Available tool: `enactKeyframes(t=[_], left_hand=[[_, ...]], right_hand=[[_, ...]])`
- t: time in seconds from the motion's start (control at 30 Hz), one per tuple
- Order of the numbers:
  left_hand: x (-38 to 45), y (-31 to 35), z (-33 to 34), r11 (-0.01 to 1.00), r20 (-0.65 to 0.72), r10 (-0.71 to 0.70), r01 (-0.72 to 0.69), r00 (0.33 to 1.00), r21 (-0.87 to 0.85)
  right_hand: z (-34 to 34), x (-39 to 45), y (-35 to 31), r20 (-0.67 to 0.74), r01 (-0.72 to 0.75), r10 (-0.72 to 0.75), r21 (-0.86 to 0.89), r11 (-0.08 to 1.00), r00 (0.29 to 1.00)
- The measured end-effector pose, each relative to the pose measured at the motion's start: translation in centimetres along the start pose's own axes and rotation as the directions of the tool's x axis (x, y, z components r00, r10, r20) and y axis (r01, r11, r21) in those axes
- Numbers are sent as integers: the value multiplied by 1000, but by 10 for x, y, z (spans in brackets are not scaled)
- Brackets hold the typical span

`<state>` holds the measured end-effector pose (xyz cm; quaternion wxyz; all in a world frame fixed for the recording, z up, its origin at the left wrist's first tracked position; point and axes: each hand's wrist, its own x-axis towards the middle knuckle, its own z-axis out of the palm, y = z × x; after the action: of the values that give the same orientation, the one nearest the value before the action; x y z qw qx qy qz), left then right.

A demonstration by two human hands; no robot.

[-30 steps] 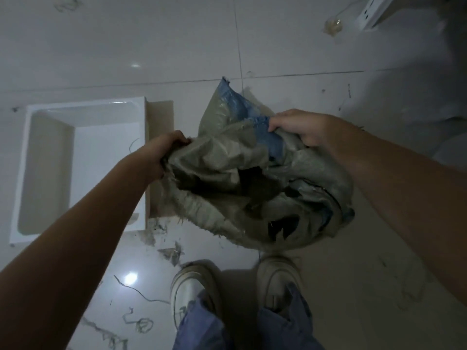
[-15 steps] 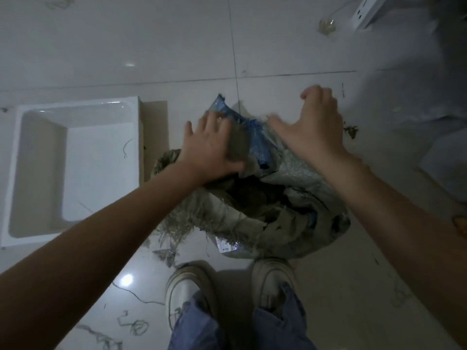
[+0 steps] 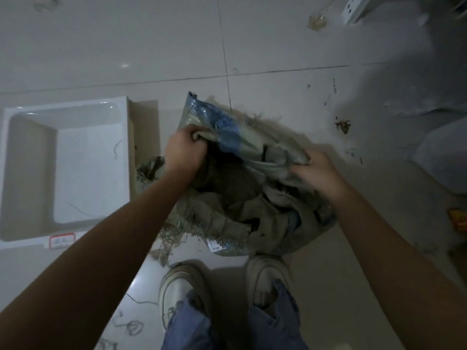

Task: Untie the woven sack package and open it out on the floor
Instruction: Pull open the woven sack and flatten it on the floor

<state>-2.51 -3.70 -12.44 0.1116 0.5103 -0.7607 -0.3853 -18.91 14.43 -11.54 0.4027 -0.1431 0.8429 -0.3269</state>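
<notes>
1. I see the woven sack (image 3: 242, 198) lying crumpled on the tiled floor (image 3: 278, 41), just ahead of my two pale shoes (image 3: 182, 291), its grey-green cloth bunched in folds with a blue printed patch at the far upper edge.
2. My left hand (image 3: 184, 150) is clenched round a fold of the sack at its upper left, knuckles up, fingers buried in the cloth.
3. My right hand (image 3: 318, 173) grips another bunch of the cloth at the sack's right side, fingers curled into the folds.
4. Between the two hands the sack gapes a little and the inside looks dark; I cannot tell what lies within.
5. Frayed threads hang from the near left edge of the sack and trail onto the floor, and a small white label (image 3: 217, 245) peeks out under the near edge.
6. To the left of the sack, close beside it, sits a white rectangular basin (image 3: 27, 117), open side up, with a red-bordered sticker (image 3: 62, 240) on its near rim.
7. Loose scraps of fibre (image 3: 342, 125) lie on the floor to the right, well apart from the sack.
8. A white power strip (image 3: 356, 7) shows at the far right corner, and blue trouser legs (image 3: 192, 324) cover the tops of my shoes.
</notes>
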Motion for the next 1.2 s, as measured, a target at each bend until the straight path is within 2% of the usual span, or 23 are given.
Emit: enactKeyframes(t=[0.07, 0.17, 0.27, 0.33, 0.4, 0.47, 0.53, 0.6, 0.67, 0.73, 0.77, 0.8, 0.87, 0.9, 0.93, 0.97, 1.0, 1.03, 1.07, 1.1, 1.13, 1.17, 1.2], left_hand=[[7, -1, -15, 975, -17, -128, 123, 992, -183], [19, 6, -30, 927, 57, -197, 205, 979, -314], [23, 18, -37, 860, 198, -206, 274, 958, -431], [27, 19, -38, 712, 373, -265, 441, 889, -547], [30, 14, -34, 656, 506, -330, 579, 797, -483], [29, 7, -28, 661, 526, -413, 643, 743, -388], [26, -3, -23, 681, 483, -494, 667, 723, -302], [23, -9, -18, 708, 390, -563, 669, 729, -228], [20, -11, -18, 753, 246, -593, 636, 767, -167], [16, -10, -20, 815, 96, -522, 528, 848, -239], [11, -8, -21, 806, 75, -496, 490, 865, -333], [4, -6, -21, 753, 82, -505, 486, 859, -443], [-13, -4, -22, 590, 153, -562, 523, 813, -615], [-20, -6, -22, 536, 180, -593, 551, 785, -640], [-26, -8, -23, 522, 188, -621, 580, 761, -625], [-32, -9, -25, 572, 150, -636, 592, 757, -568], [-38, -9, -27, 691, 39, -620, 568, 784, -448], [-44, -9, -30, 849, -128, -519, 493, 845, -191], [-51, -6, -33, 937, -263, -272, 317, 926, 147], [-57, -2, -35, 888, -246, 88, 36, 965, 459], [-61, 4, -34, 712, -90, 407, -254, 909, 655], [-60, 5, -27, 481, 118, 604, -478, 788, 734], [-57, 6, -16, 271, 296, 679, -604, 672, 750]], right_hand=[[-14, 5, -4, 73, -15, -3, 253, 967, 997], [-25, 15, -6, 126, -53, -13, 505, 861, 992], [-24, 25, -11, 172, -109, 11, 575, 811, 985], [-20, 35, -14, 199, -193, 97, 549, 813, 975], [-14, 43, -17, 185, -232, 159, 496, 837, 970], [-8, 49, -16, 145, -230, 193, 314, 921, 970], [-4, 49, -13, 114, -180, 178, 4, 984, 977], [-4, 49, -12, 37, -98, 106, -181, 979, 994], [-11, 39, -19, -138, -20, -28, -335, 942, 990], [-19, 18, -32, -257, -28, -104, -464, 886, 961], [-20, 5, -37, -262, -45, -113, -530, 847, 959], [-18, -8, -42, -239, -49, -119, -599, 800, 964], [-5, -30, -47, -157, -47, -84, -682, 730, 984], [4, -33, -48, -123, -53, -48, -701, 712, 991], [14, -32, -48, -97, -68, -3, -717, 693, 995], [22, -27, -48, -78, -78, 30, -734, 674, 996], [27, -23, -49, -75, -89, 50, -743, 664, 996], [30, -18, -49, -82, -104, 65, -741, 663, 995], [31, -15, -49, -94, -122, 77, -733, 669, 993], [33, -12, -48, -107, -132, 80, -722, 679, 991], [35, -10, -47, -121, -142, 79, -710, 690, 989], [36, -10, -46, -136, -152, 78, -692, 706, 988], [39, -8, -44, -153, -167, 87, -663, 729, 984]])
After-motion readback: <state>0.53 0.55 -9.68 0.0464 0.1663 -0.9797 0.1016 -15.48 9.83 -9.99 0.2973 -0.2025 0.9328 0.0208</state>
